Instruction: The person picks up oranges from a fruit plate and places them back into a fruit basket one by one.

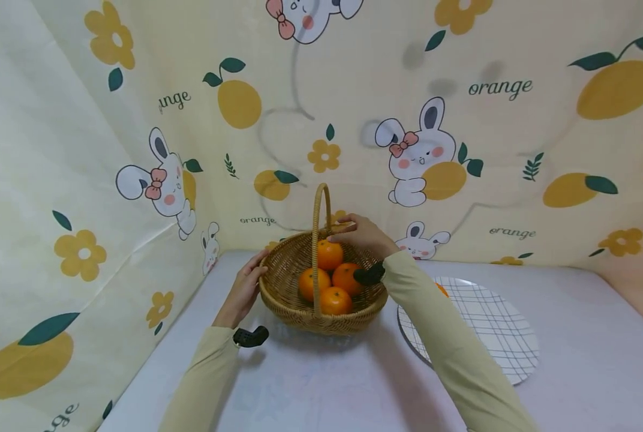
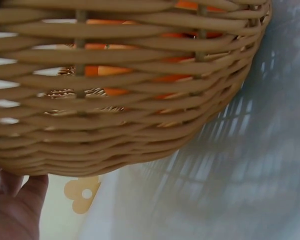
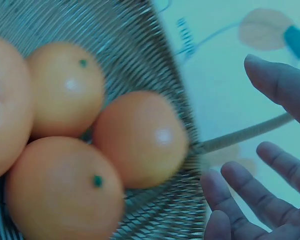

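Observation:
A woven wicker basket (image 1: 294, 315) with a tall arched handle (image 1: 315, 252) stands on the table, holding several oranges (image 1: 336, 300). My left hand (image 1: 244, 288) grips its left rim; in the left wrist view, fingertips (image 2: 35, 187) touch the weave. Over the back right of the basket is my right hand (image 1: 369, 236), close above the rearmost orange (image 1: 329, 254). The right wrist view shows that hand's fingers (image 3: 257, 192) spread and relaxed with nothing in them, beside the basket's edge. Green stem dots mark the oranges (image 3: 65, 192) there.
To the right of the basket lies a round white plate (image 1: 494, 327) with a dark grid pattern, partly covered by my right sleeve (image 1: 445, 336). A bit of something orange (image 1: 441, 290) shows on it past the sleeve. Printed cloth (image 1: 343, 120) hangs behind the table (image 1: 311, 384).

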`<action>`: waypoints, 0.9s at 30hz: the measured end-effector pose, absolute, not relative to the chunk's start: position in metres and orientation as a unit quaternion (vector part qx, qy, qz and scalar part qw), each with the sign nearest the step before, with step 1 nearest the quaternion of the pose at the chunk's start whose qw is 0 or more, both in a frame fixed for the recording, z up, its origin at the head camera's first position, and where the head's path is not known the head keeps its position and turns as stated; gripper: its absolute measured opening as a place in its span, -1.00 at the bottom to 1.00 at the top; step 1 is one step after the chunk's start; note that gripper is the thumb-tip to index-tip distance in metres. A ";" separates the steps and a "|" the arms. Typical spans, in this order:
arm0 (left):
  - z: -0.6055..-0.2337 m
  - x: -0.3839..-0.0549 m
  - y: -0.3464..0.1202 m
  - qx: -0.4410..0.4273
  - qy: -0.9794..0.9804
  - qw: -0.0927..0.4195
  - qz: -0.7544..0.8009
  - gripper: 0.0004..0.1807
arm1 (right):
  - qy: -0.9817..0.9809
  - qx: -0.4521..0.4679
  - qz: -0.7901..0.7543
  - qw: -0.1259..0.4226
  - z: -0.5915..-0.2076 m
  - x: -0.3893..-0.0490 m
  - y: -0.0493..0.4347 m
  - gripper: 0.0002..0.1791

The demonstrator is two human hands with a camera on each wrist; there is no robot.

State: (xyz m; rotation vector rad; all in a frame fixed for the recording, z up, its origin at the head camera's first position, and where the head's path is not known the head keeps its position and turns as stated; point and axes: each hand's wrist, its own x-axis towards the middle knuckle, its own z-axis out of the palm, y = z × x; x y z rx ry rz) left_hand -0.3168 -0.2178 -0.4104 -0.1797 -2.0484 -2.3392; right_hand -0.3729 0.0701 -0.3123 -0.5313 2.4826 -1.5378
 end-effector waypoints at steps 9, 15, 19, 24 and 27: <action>-0.411 -0.318 -0.217 -0.049 -0.663 0.014 -0.747 -0.43 | 0.812 -0.195 -0.544 0.075 -0.287 -0.355 0.110 -0.28; -0.412 -0.317 -0.217 -0.052 -0.665 0.016 -0.745 -0.43 | 0.812 -0.199 -0.546 0.049 -0.285 -0.338 0.140 -0.29; -0.412 -0.315 -0.216 -0.050 -0.664 0.013 -0.746 -0.43 | 0.817 -0.199 -0.540 0.037 -0.290 -0.328 0.159 -0.29; -0.411 -0.314 -0.216 -0.058 -0.661 0.014 -0.748 -0.43 | 0.822 -0.178 -0.540 0.038 -0.305 -0.320 0.183 -0.28; -0.411 -0.313 -0.216 -0.063 -0.660 0.014 -0.748 -0.43 | 0.827 -0.158 -0.538 0.040 -0.317 -0.316 0.197 -0.27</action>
